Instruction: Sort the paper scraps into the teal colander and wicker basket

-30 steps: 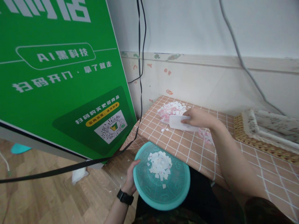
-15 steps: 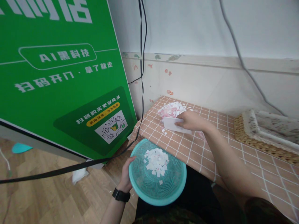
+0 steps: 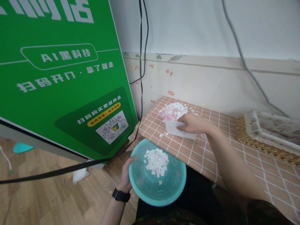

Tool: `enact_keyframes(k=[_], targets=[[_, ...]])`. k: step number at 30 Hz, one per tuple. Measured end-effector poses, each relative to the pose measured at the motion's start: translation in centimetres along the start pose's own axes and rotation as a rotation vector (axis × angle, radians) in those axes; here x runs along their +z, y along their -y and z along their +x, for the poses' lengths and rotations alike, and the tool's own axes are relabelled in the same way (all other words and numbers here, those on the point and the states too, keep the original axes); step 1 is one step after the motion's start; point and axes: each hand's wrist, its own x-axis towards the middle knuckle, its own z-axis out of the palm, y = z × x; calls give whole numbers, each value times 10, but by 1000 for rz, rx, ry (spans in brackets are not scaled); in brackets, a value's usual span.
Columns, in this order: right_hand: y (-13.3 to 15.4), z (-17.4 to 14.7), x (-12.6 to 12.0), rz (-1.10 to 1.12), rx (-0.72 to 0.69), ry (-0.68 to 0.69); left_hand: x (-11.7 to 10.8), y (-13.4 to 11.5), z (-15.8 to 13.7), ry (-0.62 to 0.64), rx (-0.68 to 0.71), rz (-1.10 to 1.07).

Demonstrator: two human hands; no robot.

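My left hand point(image 3: 127, 175) grips the left rim of a turquoise plastic colander point(image 3: 145, 195), held below the table's front edge. A heap of small white paper scraps point(image 3: 156, 162) lies in the colander. Over the table, my right hand point(image 3: 193, 123) pinches a stiff white card point(image 3: 174, 128), its long lower edge near the tabletop. Just behind the card sits a pile of pink and white paper scraps point(image 3: 172, 112), partly hidden by the card and hand. A few loose scraps point(image 3: 161, 135) lie in front of it.
The table wears a brown checked cloth point(image 3: 223, 137). A wicker basket point(image 3: 243, 134) with cloth lining stands at right. A green cabinet point(image 3: 77, 75) rises at left. Black cables point(image 3: 141, 93) hang before the table's left corner, and one strap point(image 3: 70, 170) crosses toward the lower left.
My right hand has drawn the white card slightly toward me and to the right, away from the pile. Loose scraps have shifted nearer the front edge. The colander stays almost still.
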Motion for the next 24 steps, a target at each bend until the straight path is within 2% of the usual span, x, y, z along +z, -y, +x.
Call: enact_keyframes(k=[10,16,24], targets=[[38,1,7,-6,-119,-51,1,-4,-1,19,9,5],[51,-11,15,-65,16,-200,-4,-6,0,20,22,4],[73,-37,65,-70,175,-204,-3,-9,-1,54,19,-13]])
